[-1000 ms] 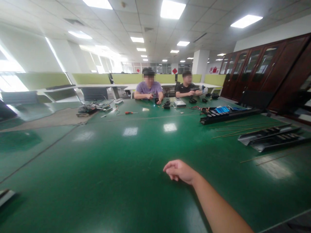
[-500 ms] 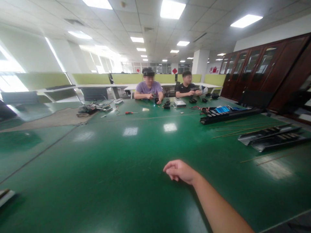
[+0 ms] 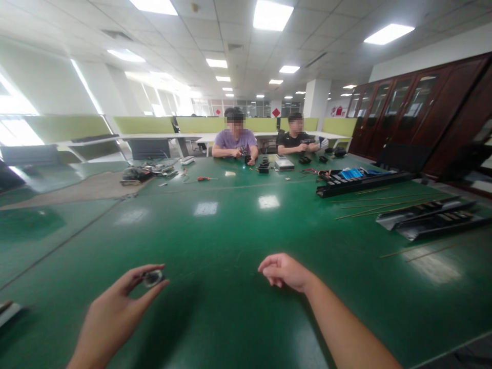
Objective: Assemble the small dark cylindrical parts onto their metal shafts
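My left hand [image 3: 115, 307] has come in at the lower left, above the green tabletop [image 3: 223, 225]. Between its thumb and fingertips it pinches a small round object [image 3: 154, 278], dark with a pale, shiny rim; its exact kind is too blurred to make out. To the right, my right hand [image 3: 286, 271] rests on the tabletop with fingers loosely bent and slightly apart. Nothing shows in it, though the inside of the palm is hidden. The two hands are well apart.
Across the table sit two people, one in a purple shirt [image 3: 235, 141], one in black [image 3: 294, 142]. Black metal channels [image 3: 430, 218] and thin rods [image 3: 369, 207] lie right. A red screwdriver [image 3: 203, 179] lies farther back. A pale-edged item [image 3: 9, 312] shows at the left edge.
My left hand has entered from the lower left, holding the small round object; it was out of view before. My right hand has stayed in place.
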Demonstrator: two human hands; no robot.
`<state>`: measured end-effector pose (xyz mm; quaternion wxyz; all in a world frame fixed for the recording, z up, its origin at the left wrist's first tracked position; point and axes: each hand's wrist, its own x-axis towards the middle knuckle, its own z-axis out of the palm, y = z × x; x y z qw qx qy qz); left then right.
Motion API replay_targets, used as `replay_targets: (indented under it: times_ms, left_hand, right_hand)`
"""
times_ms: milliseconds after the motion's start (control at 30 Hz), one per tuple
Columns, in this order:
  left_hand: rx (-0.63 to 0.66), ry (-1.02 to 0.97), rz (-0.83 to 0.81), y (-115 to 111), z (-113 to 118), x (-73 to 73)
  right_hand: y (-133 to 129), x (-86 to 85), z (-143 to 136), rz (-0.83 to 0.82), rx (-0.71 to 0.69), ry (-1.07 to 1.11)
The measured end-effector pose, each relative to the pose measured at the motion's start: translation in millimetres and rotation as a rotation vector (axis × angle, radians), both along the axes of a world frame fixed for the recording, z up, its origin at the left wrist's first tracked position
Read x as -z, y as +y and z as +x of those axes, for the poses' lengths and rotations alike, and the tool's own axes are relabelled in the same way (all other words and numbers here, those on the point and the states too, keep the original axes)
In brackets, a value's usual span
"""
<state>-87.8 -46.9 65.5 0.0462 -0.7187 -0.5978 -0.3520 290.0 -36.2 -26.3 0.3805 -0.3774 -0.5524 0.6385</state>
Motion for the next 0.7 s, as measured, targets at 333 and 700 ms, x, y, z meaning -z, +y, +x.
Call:
replay_targets:
  times_ms: [333,700]
  left_hand:
    - [0.604,-0.170,-0.339,37,141,28.7]
    - [0.729,-0.130,-0.370,44,139,80.1]
  right_hand:
    - [5,2.5,1,0.142,0.225,-0.059]
    - [-8,0.4,-15,0.450,0.326,-0.438]
